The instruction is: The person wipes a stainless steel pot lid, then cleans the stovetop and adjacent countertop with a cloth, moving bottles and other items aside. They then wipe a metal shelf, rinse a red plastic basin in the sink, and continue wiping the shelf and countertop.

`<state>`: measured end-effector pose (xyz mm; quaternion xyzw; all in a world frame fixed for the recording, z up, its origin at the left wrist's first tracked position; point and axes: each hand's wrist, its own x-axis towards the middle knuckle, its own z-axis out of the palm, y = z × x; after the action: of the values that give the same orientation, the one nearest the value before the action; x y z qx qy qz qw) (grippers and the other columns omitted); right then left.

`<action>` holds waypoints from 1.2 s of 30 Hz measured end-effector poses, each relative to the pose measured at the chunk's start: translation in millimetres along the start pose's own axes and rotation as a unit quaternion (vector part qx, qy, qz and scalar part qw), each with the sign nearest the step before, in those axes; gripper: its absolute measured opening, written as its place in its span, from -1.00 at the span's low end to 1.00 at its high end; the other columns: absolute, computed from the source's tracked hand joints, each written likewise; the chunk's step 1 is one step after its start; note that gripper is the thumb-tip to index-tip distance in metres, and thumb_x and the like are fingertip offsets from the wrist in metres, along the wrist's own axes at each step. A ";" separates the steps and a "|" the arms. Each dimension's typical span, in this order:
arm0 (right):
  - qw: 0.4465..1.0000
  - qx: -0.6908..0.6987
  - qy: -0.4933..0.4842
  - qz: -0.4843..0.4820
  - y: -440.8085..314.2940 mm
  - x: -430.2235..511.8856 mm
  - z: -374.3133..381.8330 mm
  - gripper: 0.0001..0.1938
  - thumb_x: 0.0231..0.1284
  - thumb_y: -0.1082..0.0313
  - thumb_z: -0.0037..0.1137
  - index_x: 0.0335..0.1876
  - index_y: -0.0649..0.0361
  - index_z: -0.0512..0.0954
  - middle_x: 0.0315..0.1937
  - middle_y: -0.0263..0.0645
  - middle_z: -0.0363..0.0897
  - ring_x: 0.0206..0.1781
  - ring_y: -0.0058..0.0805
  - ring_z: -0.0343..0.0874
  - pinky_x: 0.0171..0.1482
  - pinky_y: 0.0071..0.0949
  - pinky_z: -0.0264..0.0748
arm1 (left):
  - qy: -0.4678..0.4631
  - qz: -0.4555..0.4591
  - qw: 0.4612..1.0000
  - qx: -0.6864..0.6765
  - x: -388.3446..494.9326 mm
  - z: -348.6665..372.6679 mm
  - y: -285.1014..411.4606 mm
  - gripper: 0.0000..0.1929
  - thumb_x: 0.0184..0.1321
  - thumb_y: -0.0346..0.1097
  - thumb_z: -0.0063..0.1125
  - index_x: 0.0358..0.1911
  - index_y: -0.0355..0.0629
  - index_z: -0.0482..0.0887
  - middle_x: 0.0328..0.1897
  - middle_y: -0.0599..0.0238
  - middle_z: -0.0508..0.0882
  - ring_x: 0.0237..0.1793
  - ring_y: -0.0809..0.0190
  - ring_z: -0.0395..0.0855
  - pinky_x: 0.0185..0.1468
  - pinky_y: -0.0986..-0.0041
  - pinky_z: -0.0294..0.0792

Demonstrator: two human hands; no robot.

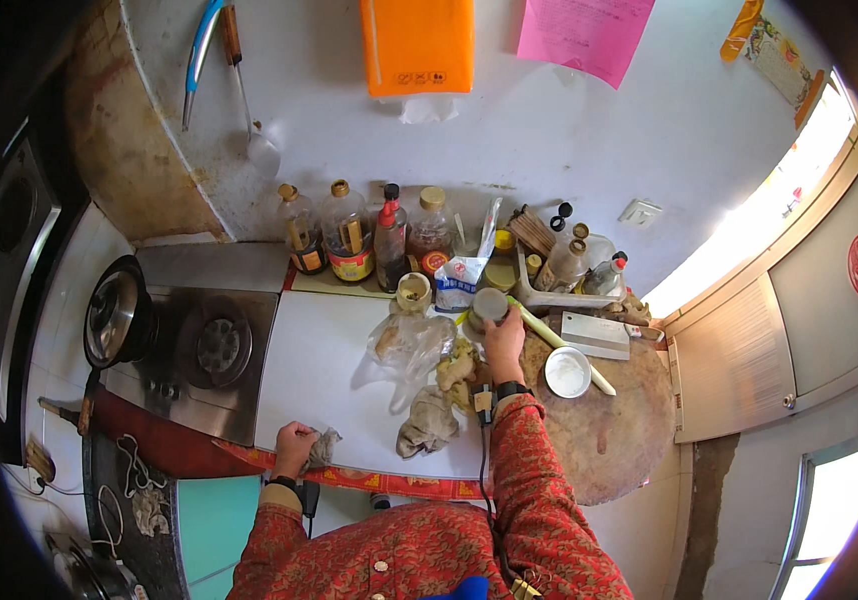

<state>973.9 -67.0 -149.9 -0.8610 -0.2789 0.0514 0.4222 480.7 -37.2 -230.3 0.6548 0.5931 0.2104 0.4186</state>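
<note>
My right hand (504,346) holds a small round container with a greyish lid (489,306), just behind the pieces of ginger (459,367). A grey cloth (321,448) is bunched in my left hand (295,448) at the front edge of the white worktop (309,360). Between the hands lie a crumpled clear plastic bag (410,341) and a second balled cloth (429,424). On the round wooden chopping board (609,442) at right are a white bowl of white powder (567,372), a green onion stalk (541,322) and a cleaver (595,335).
Sauce bottles (348,232), a blue-and-white packet (459,283), a small cup (414,291) and a plastic basket of bottles (571,296) line the wall. A gas stove (203,352) and a wok (115,311) are at left. A black cable (483,465) runs by my right forearm.
</note>
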 end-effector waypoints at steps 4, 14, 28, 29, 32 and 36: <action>0.995 0.086 0.019 -0.045 10.8 -18.2 -12.3 -0.56 0.16 0.44 0.27 0.17 0.23 0.46 -0.02 0.04 0.62 -0.02 0.00 0.67 0.04 -0.18 0.58 | -0.004 -0.017 1.000 0.004 0.4 -1.1 1.8 -0.79 0.02 -0.34 0.45 -0.38 -0.31 0.70 -0.43 0.17 0.74 -0.40 0.24 0.67 -0.22 0.36 0.52; 0.946 -0.216 -0.180 -0.161 -3.7 -114.3 -25.7 -0.36 0.04 0.30 0.31 0.31 0.12 0.37 0.21 0.01 0.39 0.27 0.12 0.44 0.08 -0.02 0.58 | -0.011 -0.034 0.999 0.013 3.9 -0.9 -3.1 -0.80 0.01 -0.33 0.46 -0.40 -0.28 0.70 -0.45 0.22 0.73 -0.41 0.24 0.66 -0.23 0.38 0.53; 0.902 -0.203 -0.126 -0.360 7.5 -116.4 -21.0 -0.53 0.12 0.45 0.12 0.22 0.09 0.49 0.37 -0.02 0.34 0.35 0.07 0.40 0.29 -0.03 0.44 | -0.007 -0.016 1.000 0.013 2.3 0.3 -4.0 -0.78 0.03 -0.28 0.46 -0.40 -0.26 0.70 -0.45 0.19 0.73 -0.40 0.20 0.68 -0.23 0.35 0.53; 0.903 -0.209 -0.118 -0.357 7.8 -121.2 -20.0 -0.54 0.11 0.44 0.12 0.20 0.06 0.52 0.37 -0.03 0.33 0.35 0.06 0.39 0.31 -0.02 0.41 | -0.009 -0.023 1.000 0.019 3.0 0.2 -4.7 -0.78 0.03 -0.28 0.47 -0.40 -0.26 0.70 -0.45 0.20 0.73 -0.40 0.20 0.68 -0.23 0.35 0.53; 0.912 -0.217 -0.113 -0.330 8.9 -116.6 -12.2 -0.64 0.14 0.43 0.08 0.09 0.01 0.59 0.36 -0.03 0.32 0.36 0.06 0.36 0.30 -0.02 0.42 | -0.007 -0.022 1.000 0.017 3.6 0.0 -6.2 -0.78 0.03 -0.28 0.47 -0.40 -0.26 0.70 -0.45 0.19 0.73 -0.41 0.20 0.68 -0.23 0.34 0.53; 0.928 -0.177 -0.137 -0.297 5.1 -92.2 -1.3 -0.66 0.09 0.50 0.13 0.03 0.08 0.55 0.36 0.01 0.31 0.31 0.10 0.38 0.23 -0.06 0.48 | -0.015 0.010 1.000 0.015 3.7 -1.6 -4.5 -0.79 0.04 -0.30 0.46 -0.41 -0.27 0.69 -0.46 0.20 0.73 -0.42 0.21 0.68 -0.24 0.35 0.53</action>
<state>899.2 -118.7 -166.5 -0.7838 -0.5820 -0.0087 0.2166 477.5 -33.4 -233.8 0.6702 0.5832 0.1960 0.4150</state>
